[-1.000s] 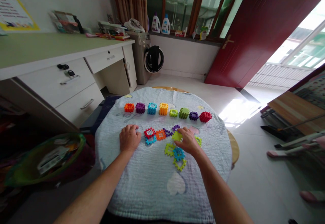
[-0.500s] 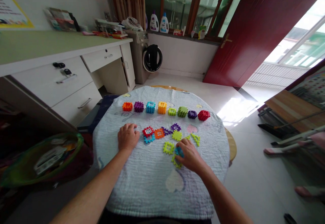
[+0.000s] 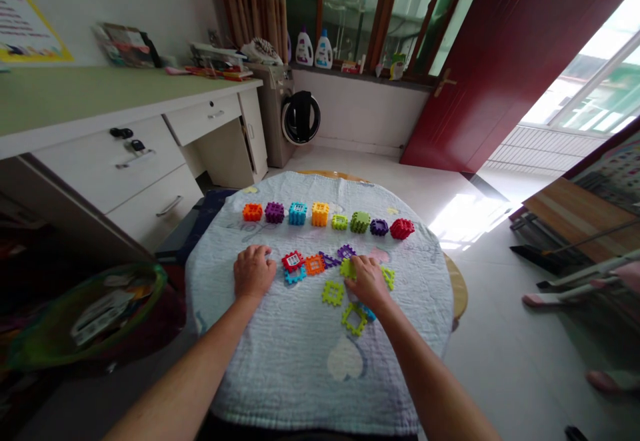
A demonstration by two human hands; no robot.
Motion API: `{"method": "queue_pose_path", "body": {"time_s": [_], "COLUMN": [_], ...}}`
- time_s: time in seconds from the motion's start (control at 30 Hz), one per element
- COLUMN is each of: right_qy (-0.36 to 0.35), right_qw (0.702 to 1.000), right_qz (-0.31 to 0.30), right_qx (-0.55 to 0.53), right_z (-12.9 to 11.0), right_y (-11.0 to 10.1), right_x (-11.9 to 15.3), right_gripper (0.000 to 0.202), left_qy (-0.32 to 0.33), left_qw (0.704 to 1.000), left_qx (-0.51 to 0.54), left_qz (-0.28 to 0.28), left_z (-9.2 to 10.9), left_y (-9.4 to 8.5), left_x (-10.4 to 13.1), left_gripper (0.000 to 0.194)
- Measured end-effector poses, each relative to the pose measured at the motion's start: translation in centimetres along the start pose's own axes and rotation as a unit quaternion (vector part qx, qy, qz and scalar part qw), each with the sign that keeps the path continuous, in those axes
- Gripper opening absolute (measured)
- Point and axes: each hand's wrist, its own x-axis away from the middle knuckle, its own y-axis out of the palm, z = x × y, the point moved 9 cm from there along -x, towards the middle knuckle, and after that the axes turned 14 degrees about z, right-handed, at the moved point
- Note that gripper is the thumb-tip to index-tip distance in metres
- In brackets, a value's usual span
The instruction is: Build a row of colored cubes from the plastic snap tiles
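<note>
My left hand (image 3: 254, 272) rests on the cloth left of the loose pieces, fingers loosely spread and holding nothing. Just right of it, a red square plastic piece (image 3: 292, 260) overlaps a blue frame piece (image 3: 295, 276). My right hand (image 3: 369, 280) reaches over a light-green square building piece (image 3: 346, 268), its bent fingers at the piece's right side and the thumb apart; no grip shows. A green triangular piece (image 3: 389, 277) pokes out beyond this hand. Below the wrist lie a green open frame (image 3: 354, 320) and a partly covered blue piece (image 3: 369, 312).
Behind the loose pieces stands a row of coloured blocks, from an orange block (image 3: 253, 212) to a red block (image 3: 402, 229). An orange square (image 3: 315, 265), purple pieces (image 3: 346, 252) and a green square frame (image 3: 333, 293) lie mid-table. A basket (image 3: 160, 288) stands left.
My right hand has moved from the blue piece up to the light-green square. The blue piece now lies further right, beside the green open frame. My left hand stays in place.
</note>
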Motion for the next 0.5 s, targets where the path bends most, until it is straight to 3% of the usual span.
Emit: {"method": "queue_pose_path", "body": {"time_s": [0.1,0.27,0.37,0.5], "right_qy": [0.010,-0.008,-0.052,-0.066], "right_qw": [1.000,0.998,0.994,0.995], "right_qz": [-0.001,0.019,-0.018,-0.067], "right_qx": [-0.009,-0.064,-0.094,-0.042], "right_z": [0.2,-1.0,-3.3,-4.7], "right_y": [0.6,-0.7,-0.7,0.6], "right_x": [-0.6,0.4,1.8,3.1], "right_gripper": [0.036,0.046,0.045,0.035], "left_qy": [0.002,0.004,0.004,-0.003], "left_qw": [1.000,1.000,1.000,1.000], "left_qx": [0.001,0.009,0.011,0.013], "left_qz": [0.002,0.008,0.007,0.004], "left_z": [0.0,-0.1,-0.1,-0.1], "left_y": [0.0,0.1,0.1,0.0], "left_x": [0.0,0.0,0.0,0.0], "left_gripper": [0.026,0.026,0.027,0.027]}}
